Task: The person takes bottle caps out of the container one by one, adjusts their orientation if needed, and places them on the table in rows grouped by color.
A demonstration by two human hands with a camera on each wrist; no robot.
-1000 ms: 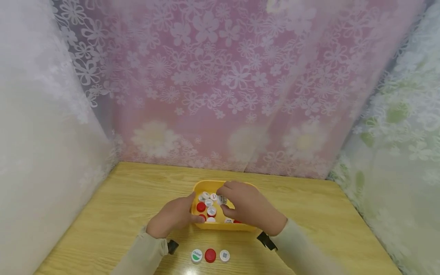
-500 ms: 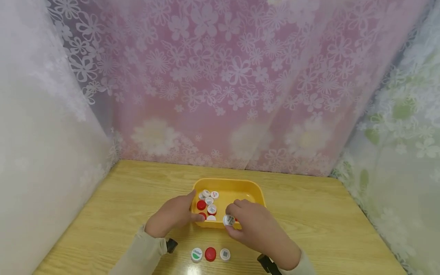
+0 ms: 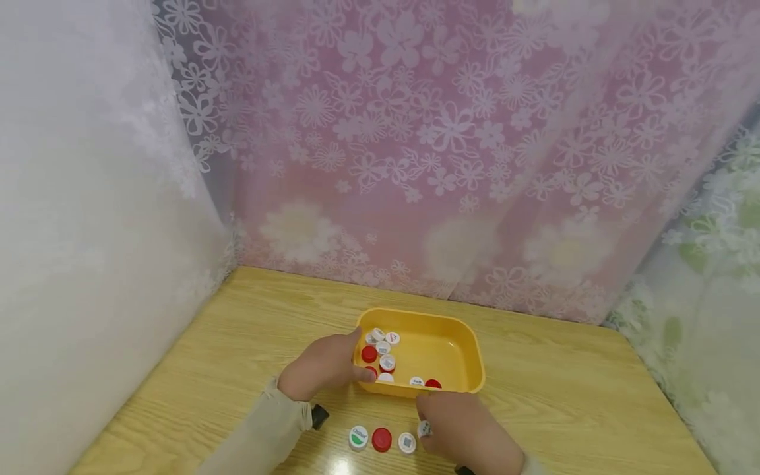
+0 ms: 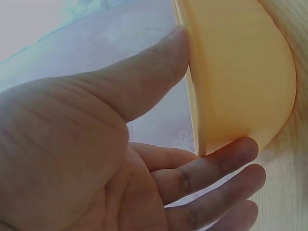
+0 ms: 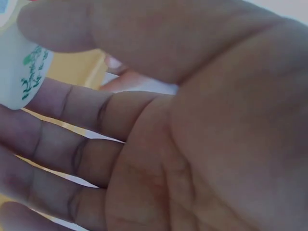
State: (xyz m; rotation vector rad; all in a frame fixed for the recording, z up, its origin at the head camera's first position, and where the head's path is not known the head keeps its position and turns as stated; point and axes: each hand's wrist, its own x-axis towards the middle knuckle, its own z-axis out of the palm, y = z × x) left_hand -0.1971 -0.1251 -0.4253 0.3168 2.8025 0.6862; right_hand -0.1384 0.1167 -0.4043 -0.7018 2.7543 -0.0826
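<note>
My left hand (image 3: pixel 323 365) holds the left end of a yellow plastic tray (image 3: pixel 475 356); in the left wrist view the thumb lies at the rim and the other fingers against the outside wall. Between thumb and fingers, my right hand (image 3: pixel 466 425) pinches a white bottle cap (image 3: pixel 424 429) with dark print, low over the table in front of the tray. In the right wrist view its side shows green lettering. Just left of it lie a white cap with a grey pattern (image 3: pixel 406 443), a red cap (image 3: pixel 382 439) and a white cap with green print (image 3: pixel 358 437), in a row.
Several red and white caps are clustered at the tray's left end. A white cap (image 3: pixel 417 382) and another red cap (image 3: pixel 433 383) lie by its front wall. The wooden table (image 3: pixel 558 382) is enclosed by flowered curtains (image 3: pixel 415 165) behind and at the sides.
My right hand has brought the white cap out of the tray, over the front rim and down to the right end of the row. The left hand keeps its hold; the head view has shifted.
</note>
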